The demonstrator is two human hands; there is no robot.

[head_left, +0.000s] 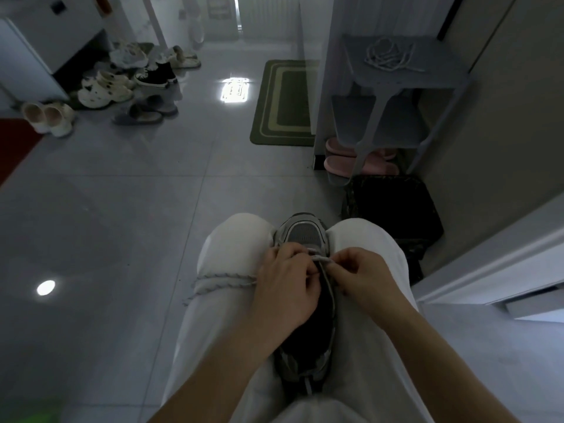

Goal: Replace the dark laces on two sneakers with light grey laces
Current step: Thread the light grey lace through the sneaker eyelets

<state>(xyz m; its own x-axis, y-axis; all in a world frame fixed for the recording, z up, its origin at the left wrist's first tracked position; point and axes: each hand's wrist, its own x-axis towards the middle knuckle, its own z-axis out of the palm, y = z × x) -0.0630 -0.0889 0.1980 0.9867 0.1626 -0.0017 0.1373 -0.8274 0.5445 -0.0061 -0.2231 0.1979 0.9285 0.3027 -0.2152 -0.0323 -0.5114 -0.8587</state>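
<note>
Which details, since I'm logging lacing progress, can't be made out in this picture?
Head view: the eyelets of the sneaker, covered by the left hand and right hand.
Head view: where the light grey lace enters the shoe, hidden under the fingers.
Head view: the cord pile on the shelf, too small and blurred to identify.

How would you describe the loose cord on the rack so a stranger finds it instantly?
Find the grey shelf rack by the right-hand wall, above the pink slippers. On its top shelf lies a loose coil of pale cord, the only thing on that shelf.
</note>
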